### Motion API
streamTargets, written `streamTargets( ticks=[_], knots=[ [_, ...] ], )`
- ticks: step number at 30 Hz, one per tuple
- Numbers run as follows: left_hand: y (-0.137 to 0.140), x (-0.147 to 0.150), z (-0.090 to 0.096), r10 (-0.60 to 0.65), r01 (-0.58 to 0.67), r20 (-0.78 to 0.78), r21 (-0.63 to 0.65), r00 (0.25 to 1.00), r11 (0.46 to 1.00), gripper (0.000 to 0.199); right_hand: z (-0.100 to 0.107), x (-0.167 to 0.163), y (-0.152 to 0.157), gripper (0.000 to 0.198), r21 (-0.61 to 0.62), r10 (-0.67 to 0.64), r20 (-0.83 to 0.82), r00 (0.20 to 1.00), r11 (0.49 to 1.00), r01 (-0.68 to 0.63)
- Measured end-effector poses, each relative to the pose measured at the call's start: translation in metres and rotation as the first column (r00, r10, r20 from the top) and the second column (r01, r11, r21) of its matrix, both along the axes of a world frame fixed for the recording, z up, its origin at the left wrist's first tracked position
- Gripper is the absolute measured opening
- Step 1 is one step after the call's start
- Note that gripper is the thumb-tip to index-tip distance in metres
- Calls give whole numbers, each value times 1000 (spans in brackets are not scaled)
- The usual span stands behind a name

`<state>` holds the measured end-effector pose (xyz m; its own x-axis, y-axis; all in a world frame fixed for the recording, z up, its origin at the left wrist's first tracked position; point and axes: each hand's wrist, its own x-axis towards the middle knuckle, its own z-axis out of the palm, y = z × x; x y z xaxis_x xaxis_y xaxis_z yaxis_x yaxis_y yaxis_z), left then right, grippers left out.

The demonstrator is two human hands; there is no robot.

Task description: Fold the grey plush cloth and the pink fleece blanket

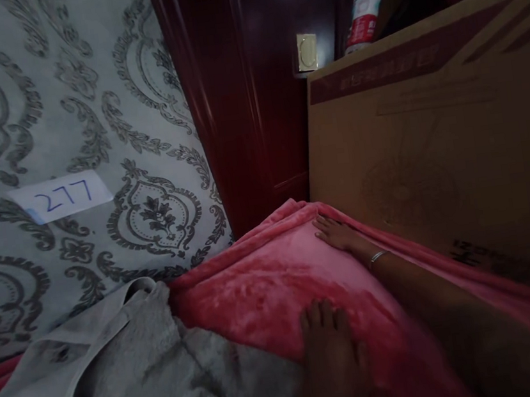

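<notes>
Resting spread flat, left hand [333,354] and right hand [339,234] lie atop pink blanket [258,296].

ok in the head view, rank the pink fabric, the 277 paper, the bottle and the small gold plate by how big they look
1. pink fabric
2. 277 paper and bottle: too close to rank, and the bottle is cut off at the top
3. small gold plate
</notes>
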<state>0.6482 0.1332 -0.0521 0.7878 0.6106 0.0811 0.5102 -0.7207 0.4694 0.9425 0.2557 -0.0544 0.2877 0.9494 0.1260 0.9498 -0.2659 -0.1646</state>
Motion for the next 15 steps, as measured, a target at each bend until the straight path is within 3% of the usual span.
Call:
streamTargets(
  ticks=[3, 7, 10, 15],
  knots=[
    [0, 1, -4, 10, -9, 15, -41, 1000, 999, 59, 5, -7, 6, 51, 81, -17, 26, 1000, 997, 15],
    [-1, 1, -3, 12, -11, 10, -75, 1000, 997, 60, 8, -44, 28, 54, 159, 168, 50, 984, 972, -174],
    [-1, 1, 0, 8, -8, 5, -63, 1000, 998, 61, 7, -53, 50, 60, 129, 255, 31, 966, 958, -257],
    [-1, -1, -1, 3, -2, 10, -105, 1000, 995, 60, 0, -34, 74, 55, 22, 223, -25, 975, 975, -222]
  ],
)
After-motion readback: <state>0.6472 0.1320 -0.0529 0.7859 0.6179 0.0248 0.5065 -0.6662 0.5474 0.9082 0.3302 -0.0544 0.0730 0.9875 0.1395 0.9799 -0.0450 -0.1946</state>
